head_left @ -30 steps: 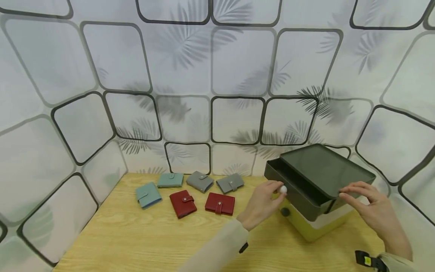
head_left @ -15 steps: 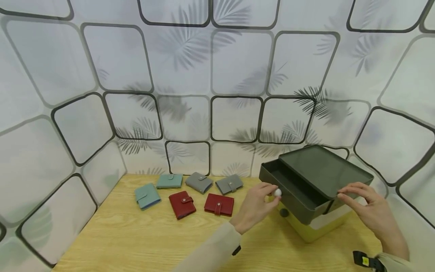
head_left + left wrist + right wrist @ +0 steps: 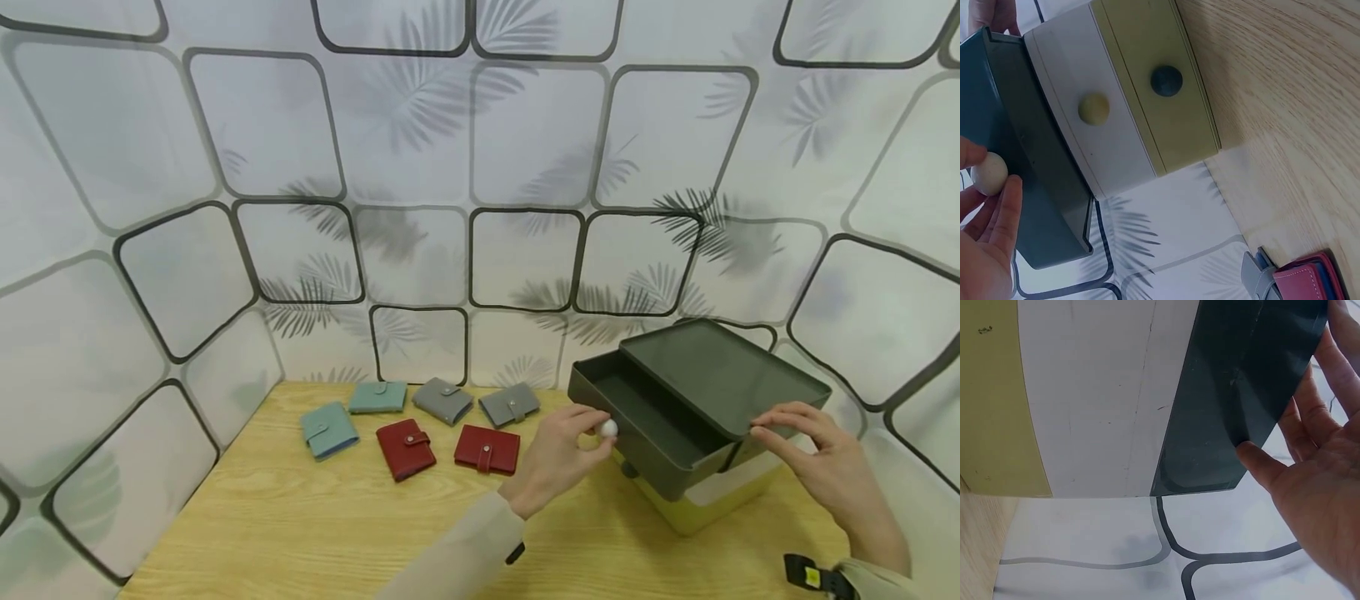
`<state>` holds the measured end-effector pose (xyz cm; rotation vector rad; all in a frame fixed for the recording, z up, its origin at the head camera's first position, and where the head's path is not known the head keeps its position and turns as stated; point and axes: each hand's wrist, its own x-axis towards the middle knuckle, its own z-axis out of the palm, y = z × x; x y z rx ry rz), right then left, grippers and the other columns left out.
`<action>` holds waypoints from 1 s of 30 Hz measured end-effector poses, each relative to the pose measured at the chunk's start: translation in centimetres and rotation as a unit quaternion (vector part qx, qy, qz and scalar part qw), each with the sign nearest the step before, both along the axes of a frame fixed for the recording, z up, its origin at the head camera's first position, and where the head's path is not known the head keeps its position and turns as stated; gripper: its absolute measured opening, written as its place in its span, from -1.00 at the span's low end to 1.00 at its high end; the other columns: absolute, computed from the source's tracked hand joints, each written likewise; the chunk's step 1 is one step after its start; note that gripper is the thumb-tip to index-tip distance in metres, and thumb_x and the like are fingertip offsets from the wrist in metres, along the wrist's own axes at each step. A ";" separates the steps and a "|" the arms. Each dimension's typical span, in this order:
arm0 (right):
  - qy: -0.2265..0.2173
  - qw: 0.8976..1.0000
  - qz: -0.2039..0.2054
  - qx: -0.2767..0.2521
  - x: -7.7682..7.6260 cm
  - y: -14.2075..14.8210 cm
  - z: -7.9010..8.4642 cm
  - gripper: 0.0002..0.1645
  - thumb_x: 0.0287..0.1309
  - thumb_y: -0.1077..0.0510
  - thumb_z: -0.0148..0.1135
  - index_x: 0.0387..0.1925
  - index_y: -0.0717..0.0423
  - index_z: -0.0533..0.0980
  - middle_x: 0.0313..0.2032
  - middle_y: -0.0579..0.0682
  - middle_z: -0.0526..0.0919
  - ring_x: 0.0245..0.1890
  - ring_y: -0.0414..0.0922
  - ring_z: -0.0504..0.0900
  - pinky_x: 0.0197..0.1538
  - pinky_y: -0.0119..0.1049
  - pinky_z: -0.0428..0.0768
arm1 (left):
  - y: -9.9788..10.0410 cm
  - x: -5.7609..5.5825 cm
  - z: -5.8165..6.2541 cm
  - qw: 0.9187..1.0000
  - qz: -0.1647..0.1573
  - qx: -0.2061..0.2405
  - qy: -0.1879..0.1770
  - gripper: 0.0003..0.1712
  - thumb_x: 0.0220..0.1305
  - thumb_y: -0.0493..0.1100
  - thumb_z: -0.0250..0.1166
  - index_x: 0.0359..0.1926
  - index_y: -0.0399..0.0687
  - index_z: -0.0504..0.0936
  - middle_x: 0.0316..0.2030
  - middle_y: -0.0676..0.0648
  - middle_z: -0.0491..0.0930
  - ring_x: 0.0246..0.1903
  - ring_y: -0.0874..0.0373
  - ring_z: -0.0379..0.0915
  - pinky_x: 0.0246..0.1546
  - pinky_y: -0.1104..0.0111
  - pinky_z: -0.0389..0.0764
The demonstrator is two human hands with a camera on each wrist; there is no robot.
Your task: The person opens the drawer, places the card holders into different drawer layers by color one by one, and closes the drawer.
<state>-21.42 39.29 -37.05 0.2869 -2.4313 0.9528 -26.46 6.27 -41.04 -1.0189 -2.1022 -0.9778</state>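
Note:
In the head view, my left hand [image 3: 557, 457] pinches the round white knob [image 3: 608, 428] of a dark green drawer [image 3: 645, 442]. This top drawer is pulled partway out, and the part of its inside that shows looks bare. It belongs to a small three-tier drawer cabinet [image 3: 727, 367], dark green over white over yellow-green. My right hand [image 3: 825, 467] rests at the cabinet's near right top edge; the right wrist view has the thumb [image 3: 1263, 465] against the green side and the fingers along the top. The left wrist view includes the white drawer [image 3: 1085, 81] and yellow-green drawer [image 3: 1163, 112], both closed.
Left of the cabinet on the wooden table [image 3: 337, 533] lie several small snap wallets: teal ones [image 3: 328, 430], grey ones [image 3: 510, 404] and red ones [image 3: 487, 450]. A patterned curtain wall [image 3: 420, 250] stands behind and at both sides.
My left hand has moved left and a little toward me with the knob, and the green drawer has come further out. My right hand has stayed at the cabinet's edge.

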 end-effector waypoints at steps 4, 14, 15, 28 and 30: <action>0.003 1.000 -0.004 -0.002 0.0 -0.3 -0.3 -0.80 0.20 0.22 0.33 -0.13 0.15 0.66 -0.12 -0.54 0.47 -0.06 -0.64 0.33 -0.17 -0.74 0.21 | -0.7 -0.3 -0.1 1.000 -0.013 0.001 -0.005 -0.80 0.22 -0.18 0.37 -0.11 -0.07 0.71 -0.17 0.04 0.68 -0.21 0.32 0.58 -0.15 0.65 0.52; 0.014 1.000 -0.008 -0.009 -0.5 -1.3 -0.7 -0.80 0.20 0.25 0.32 -0.12 0.18 0.65 -0.10 -0.51 0.47 -0.05 -0.61 0.34 -0.15 -0.74 0.21 | -2.1 -1.4 -0.5 0.999 -0.034 0.007 0.012 -0.80 0.20 -0.21 0.38 -0.12 -0.07 0.70 -0.19 0.04 0.67 -0.23 0.33 0.56 -0.16 0.66 0.52; 0.013 1.000 -0.010 -0.009 -0.5 -1.4 -0.7 -0.80 0.20 0.25 0.32 -0.12 0.18 0.65 -0.10 -0.51 0.47 -0.05 -0.61 0.34 -0.15 -0.74 0.21 | -2.2 -1.6 -0.6 0.999 -0.035 0.004 0.016 -0.80 0.21 -0.21 0.38 -0.12 -0.07 0.70 -0.19 0.05 0.67 -0.23 0.35 0.56 -0.16 0.66 0.52; -0.011 1.000 -0.023 -0.008 -0.7 -1.9 -0.5 -0.75 0.24 0.13 0.31 -0.09 0.14 0.66 -0.09 -0.49 0.45 -0.05 -0.61 0.32 -0.18 -0.71 0.21 | -4.6 -3.1 -1.8 0.999 -0.040 0.015 0.018 -0.69 0.27 -0.04 0.36 -0.03 -0.06 0.65 -0.12 0.03 0.69 -0.25 0.22 0.60 -0.23 0.55 0.58; -0.014 0.999 -0.029 -0.008 -0.8 -1.9 -0.5 -0.75 0.24 0.11 0.32 -0.08 0.12 0.66 -0.09 -0.49 0.45 -0.06 -0.61 0.32 -0.18 -0.69 0.21 | -5.5 -3.7 -2.1 0.999 -0.032 0.018 0.028 -0.73 0.29 -0.03 0.33 -0.08 -0.07 0.67 -0.17 0.02 0.70 -0.29 0.20 0.61 -0.27 0.51 0.60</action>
